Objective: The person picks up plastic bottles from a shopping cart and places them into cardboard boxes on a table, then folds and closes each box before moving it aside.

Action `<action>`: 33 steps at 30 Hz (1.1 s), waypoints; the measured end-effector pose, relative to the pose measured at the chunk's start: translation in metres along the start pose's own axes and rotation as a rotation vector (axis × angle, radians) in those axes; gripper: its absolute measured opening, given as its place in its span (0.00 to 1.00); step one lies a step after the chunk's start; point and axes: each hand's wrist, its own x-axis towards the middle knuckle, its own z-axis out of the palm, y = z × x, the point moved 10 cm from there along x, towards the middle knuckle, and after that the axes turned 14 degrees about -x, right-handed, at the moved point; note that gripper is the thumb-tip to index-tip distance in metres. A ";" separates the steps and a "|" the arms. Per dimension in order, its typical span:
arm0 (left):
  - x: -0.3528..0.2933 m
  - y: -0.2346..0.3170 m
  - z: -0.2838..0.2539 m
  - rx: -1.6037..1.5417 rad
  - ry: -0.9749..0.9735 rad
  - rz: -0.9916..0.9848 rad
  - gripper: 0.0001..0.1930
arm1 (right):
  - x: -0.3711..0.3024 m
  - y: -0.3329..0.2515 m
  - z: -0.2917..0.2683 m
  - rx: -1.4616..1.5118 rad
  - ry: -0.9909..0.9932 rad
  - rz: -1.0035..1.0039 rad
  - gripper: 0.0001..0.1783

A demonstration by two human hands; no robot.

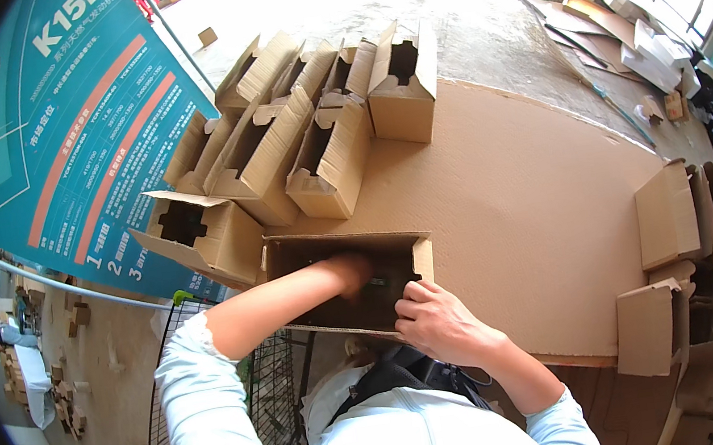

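Note:
An open cardboard box (424,260) lies at the near edge of the cardboard-covered table, its dark inside facing up. My left hand (347,274) reaches down into it, blurred by motion, and its fingers cannot be made out. With fingers curled over the box's near right corner, my right hand (438,318) grips its rim. Something small and pale shows on the dark floor of the box beside my left hand. Right behind and to the left stand several open cardboard boxes (334,168) grouped together, flaps up.
Bare cardboard sheet (516,201) covers the table to the right. More open boxes (667,213) stand at the right edge. A black wire cart (272,385) is beside me at lower left. A teal banner (85,141) rises at the left. Flattened cardboard (592,25) lies at far right.

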 end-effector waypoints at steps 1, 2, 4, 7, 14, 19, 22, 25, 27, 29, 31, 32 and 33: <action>0.006 0.002 -0.003 -0.012 0.042 0.012 0.15 | -0.001 0.000 0.000 0.002 0.014 0.019 0.04; 0.010 0.001 -0.004 0.051 0.055 0.014 0.13 | 0.001 0.002 -0.003 -0.004 0.025 0.019 0.04; 0.015 -0.002 -0.007 0.117 0.136 0.011 0.10 | 0.003 0.004 -0.007 -0.007 0.035 0.006 0.05; 0.004 -0.008 -0.022 0.057 0.455 -0.029 0.08 | 0.008 0.007 -0.008 0.025 0.091 0.017 0.06; -0.188 0.031 -0.116 -0.438 0.746 0.435 0.17 | 0.016 0.018 -0.009 0.056 -0.005 0.128 0.05; -0.362 -0.112 -0.052 -1.044 1.347 0.303 0.09 | 0.023 0.022 -0.006 0.073 -0.084 0.216 0.06; -0.383 -0.229 0.092 -1.255 1.591 -0.170 0.08 | 0.032 0.016 -0.006 0.035 -0.140 0.211 0.06; -0.340 -0.309 0.246 -1.136 1.351 -0.666 0.06 | 0.037 0.018 -0.003 0.049 -0.178 0.231 0.08; -0.292 -0.333 0.307 -1.129 1.174 -0.713 0.06 | 0.038 0.019 -0.002 0.039 -0.190 0.260 0.10; -0.229 -0.354 0.366 -1.129 0.833 -0.751 0.05 | 0.035 0.019 0.000 0.016 -0.209 0.320 0.10; -0.162 -0.365 0.430 -1.055 0.528 -0.812 0.07 | 0.031 0.022 0.004 -0.014 -0.223 0.367 0.10; -0.138 -0.358 0.436 -1.008 0.429 -0.760 0.12 | 0.029 0.023 0.005 -0.042 -0.229 0.390 0.10; -0.116 -0.348 0.443 -0.960 0.331 -0.706 0.17 | 0.028 0.023 0.006 -0.071 -0.237 0.412 0.10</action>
